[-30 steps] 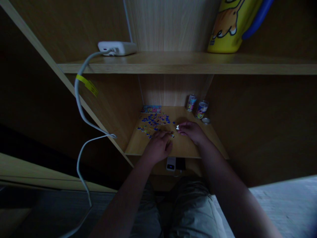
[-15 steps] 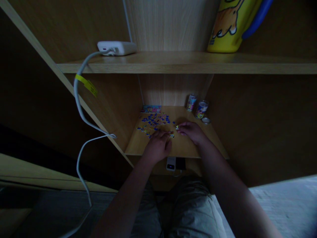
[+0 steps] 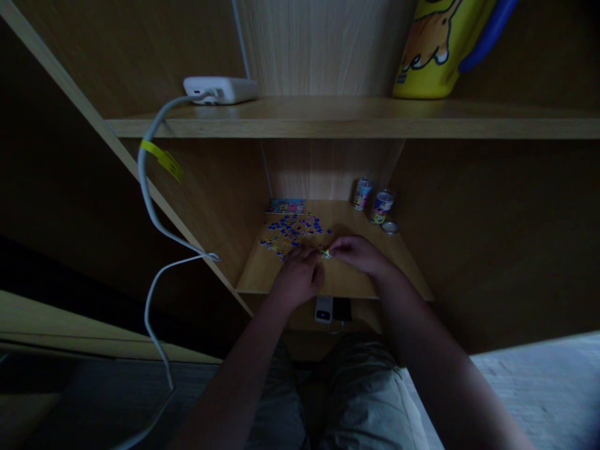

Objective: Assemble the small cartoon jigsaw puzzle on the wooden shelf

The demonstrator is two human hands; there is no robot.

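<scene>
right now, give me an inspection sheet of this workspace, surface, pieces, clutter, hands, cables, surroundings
Surface: wooden shelf, dimly lit
Job's things: loose puzzle pieces scattered mostly left; small cluster between the hands
Clutter: picture card at back left; far can and near can at back right, round lid beside the latter
Hands: left hand over the nearest pieces; right hand at the cluster; grips unclear
Cables: white cable plugged into white box, hanging at left
Surroundings: yellow jug on upper shelf; white device below
</scene>
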